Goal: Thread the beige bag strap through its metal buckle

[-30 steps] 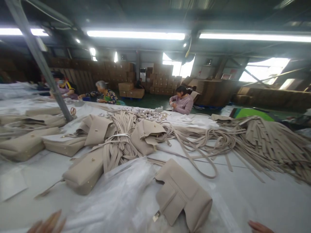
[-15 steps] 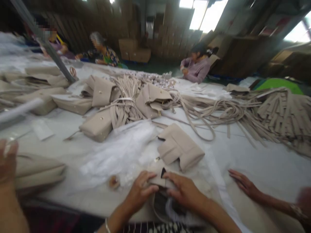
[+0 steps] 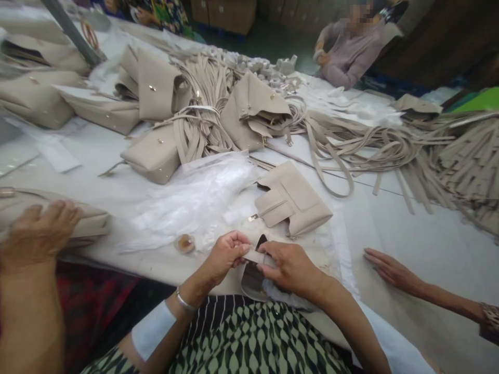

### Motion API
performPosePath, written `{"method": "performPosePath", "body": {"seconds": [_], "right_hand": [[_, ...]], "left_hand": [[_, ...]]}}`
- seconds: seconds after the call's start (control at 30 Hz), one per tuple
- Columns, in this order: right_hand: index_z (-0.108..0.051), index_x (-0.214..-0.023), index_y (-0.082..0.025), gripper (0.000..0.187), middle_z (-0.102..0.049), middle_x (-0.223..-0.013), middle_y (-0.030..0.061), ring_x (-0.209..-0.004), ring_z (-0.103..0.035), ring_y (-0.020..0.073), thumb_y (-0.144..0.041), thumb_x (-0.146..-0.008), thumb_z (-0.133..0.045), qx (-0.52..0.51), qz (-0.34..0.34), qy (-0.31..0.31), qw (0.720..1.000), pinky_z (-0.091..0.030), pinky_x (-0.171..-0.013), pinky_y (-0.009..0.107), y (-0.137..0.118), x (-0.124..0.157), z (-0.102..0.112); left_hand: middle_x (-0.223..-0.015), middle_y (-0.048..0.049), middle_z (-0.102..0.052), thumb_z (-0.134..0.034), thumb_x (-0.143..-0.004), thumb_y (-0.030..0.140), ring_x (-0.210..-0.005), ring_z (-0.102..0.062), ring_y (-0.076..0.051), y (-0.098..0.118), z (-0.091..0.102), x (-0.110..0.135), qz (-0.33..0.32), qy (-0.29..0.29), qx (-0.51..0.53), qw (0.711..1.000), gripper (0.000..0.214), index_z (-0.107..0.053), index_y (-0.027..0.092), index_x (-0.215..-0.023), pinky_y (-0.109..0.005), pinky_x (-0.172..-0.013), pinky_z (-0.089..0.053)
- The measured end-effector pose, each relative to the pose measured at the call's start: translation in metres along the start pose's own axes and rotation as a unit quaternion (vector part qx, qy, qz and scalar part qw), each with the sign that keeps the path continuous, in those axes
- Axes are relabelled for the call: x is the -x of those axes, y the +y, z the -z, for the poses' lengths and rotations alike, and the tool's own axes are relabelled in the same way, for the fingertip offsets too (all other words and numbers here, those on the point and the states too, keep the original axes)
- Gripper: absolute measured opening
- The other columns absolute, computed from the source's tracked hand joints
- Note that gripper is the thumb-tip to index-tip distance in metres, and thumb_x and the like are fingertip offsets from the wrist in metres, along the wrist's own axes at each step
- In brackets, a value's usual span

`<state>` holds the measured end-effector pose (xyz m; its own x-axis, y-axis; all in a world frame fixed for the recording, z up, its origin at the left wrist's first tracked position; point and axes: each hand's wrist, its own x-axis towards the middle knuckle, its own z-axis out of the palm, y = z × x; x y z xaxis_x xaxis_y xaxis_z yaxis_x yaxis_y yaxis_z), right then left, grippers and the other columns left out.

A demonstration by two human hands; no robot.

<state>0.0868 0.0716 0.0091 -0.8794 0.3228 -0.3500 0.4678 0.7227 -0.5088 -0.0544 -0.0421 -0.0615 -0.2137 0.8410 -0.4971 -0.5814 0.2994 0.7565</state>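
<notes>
My left hand [image 3: 228, 254] pinches one end of a narrow beige strap piece [image 3: 255, 255] at the near table edge. The fingers of my right hand [image 3: 290, 265] close on the other end, partly hiding it. Below them lies a dark-lined piece [image 3: 251, 280] with a pale rim, beside a bluish-grey soft bundle [image 3: 286, 297]; whether the strap joins this piece is hidden. Just beyond my hands rests a beige handbag [image 3: 302, 197] with a flap tab and a small metal clasp [image 3: 253, 217]. A round amber-coloured item [image 3: 184, 243] sits left of my left hand.
A co-worker's hand [image 3: 42, 228] presses on a beige bag [image 3: 95, 221] at left; another person's hand [image 3: 393, 270] lies flat at right. Crumpled clear plastic [image 3: 195, 202], several bags and bundled straps [image 3: 370, 135] cover the table's middle. A grey pole [image 3: 72, 31] rises at left.
My view has tilted downward, so the table sits higher in the picture. The left co-worker's hand has come down onto the bag. My hands keep hold of the beige strap piece.
</notes>
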Motion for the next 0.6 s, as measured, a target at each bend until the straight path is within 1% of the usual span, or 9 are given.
{"method": "performPosePath", "body": {"seconds": [0.1,0.2,0.33,0.43,0.53,0.6], "right_hand": [[-0.061,-0.095,-0.018,0.021,-0.068,-0.086,0.0054,-0.078,-0.061,0.0194,-0.031,-0.08,-0.056,0.021,-0.012,-0.013,1.0,-0.04,-0.069,0.026,0.002,-0.004,0.002],[-0.06,-0.092,-0.018,0.019,-0.067,-0.078,0.0038,-0.07,-0.06,0.0172,-0.032,-0.081,-0.055,0.021,-0.013,-0.019,1.0,-0.038,-0.064,0.025,0.004,-0.009,0.006],[-0.06,-0.088,-0.018,0.018,-0.063,-0.068,0.0018,-0.061,-0.055,0.0154,-0.033,-0.081,-0.054,0.039,-0.018,-0.022,0.999,-0.033,-0.057,0.024,0.003,-0.014,0.009],[-0.059,-0.084,-0.019,0.017,-0.063,-0.066,0.0016,-0.06,-0.055,0.0161,-0.034,-0.079,-0.055,0.062,-0.044,-0.021,0.997,-0.031,-0.056,0.024,0.0,-0.016,0.011],[-0.059,-0.083,-0.02,0.018,-0.063,-0.064,0.0016,-0.06,-0.056,0.0172,-0.037,-0.078,-0.056,0.081,-0.062,-0.028,0.994,-0.029,-0.055,0.025,-0.004,-0.017,0.014],[-0.059,-0.081,-0.02,0.02,-0.063,-0.063,0.0019,-0.059,-0.056,0.0176,-0.04,-0.078,-0.056,0.091,-0.069,-0.038,0.993,-0.028,-0.054,0.025,-0.007,-0.019,0.017]], "left_hand": [[-0.055,0.007,-0.048,-0.075,-0.063,0.033,-0.042,-0.041,-0.003,0.005,0.001,-0.004,-0.021,0.041,0.033,0.998,0.035,-0.052,0.014,-0.08,-0.014,-0.039,-0.023],[-0.052,0.0079,-0.047,-0.076,-0.061,0.031,-0.04,-0.039,-0.002,0.013,0.004,-0.009,-0.029,0.059,0.047,0.997,0.033,-0.052,0.014,-0.077,-0.014,-0.038,-0.022],[-0.051,0.0079,-0.046,-0.074,-0.06,0.028,-0.039,-0.038,-0.002,0.021,0.013,-0.015,-0.051,0.08,0.032,0.995,0.03,-0.054,0.013,-0.075,-0.014,-0.038,-0.024],[-0.053,0.0073,-0.047,-0.073,-0.062,0.027,-0.041,-0.039,-0.002,0.019,0.028,-0.02,-0.077,0.101,0.015,0.992,0.027,-0.055,0.013,-0.076,-0.014,-0.04,-0.026],[-0.053,0.0075,-0.047,-0.072,-0.064,0.028,-0.042,-0.04,-0.003,0.013,0.049,-0.024,-0.087,0.126,0.005,0.988,0.026,-0.055,0.015,-0.079,-0.015,-0.04,-0.025],[-0.051,0.0079,-0.046,-0.07,-0.066,0.029,-0.041,-0.038,-0.004,0.012,0.064,-0.027,-0.115,0.156,-0.034,0.98,0.024,-0.055,0.015,-0.079,-0.016,-0.041,-0.024]]}}
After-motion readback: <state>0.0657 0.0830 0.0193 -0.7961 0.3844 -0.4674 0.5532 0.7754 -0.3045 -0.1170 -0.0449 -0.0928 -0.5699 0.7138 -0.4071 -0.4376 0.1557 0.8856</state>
